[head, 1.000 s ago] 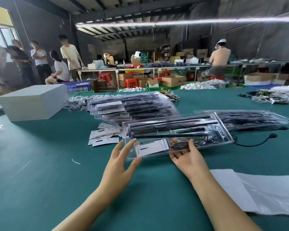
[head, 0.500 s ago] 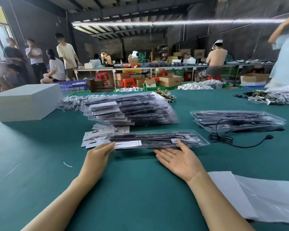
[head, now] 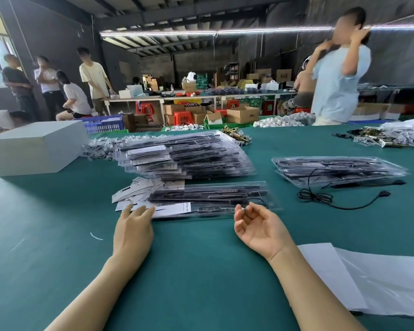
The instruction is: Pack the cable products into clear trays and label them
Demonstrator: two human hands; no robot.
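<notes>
Both grips slack: left hand (head: 133, 223) touching tray (head: 210, 199), right hand (head: 258, 225) just beside

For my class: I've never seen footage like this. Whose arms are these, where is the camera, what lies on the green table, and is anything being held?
There is no machine here. A person wears a camera on the head, looking forward and down, so the two bare arms are that person's own.

The left hand lies flat, fingertips touching the near edge of a clear tray packed with black cable parts and a white label. The right hand rests palm up beside it, fingers loosely curled, holding nothing.

On the green table also lie a stack of filled trays, a smaller stack with a loose black cable, loose labels, a white box and white sheets.
</notes>
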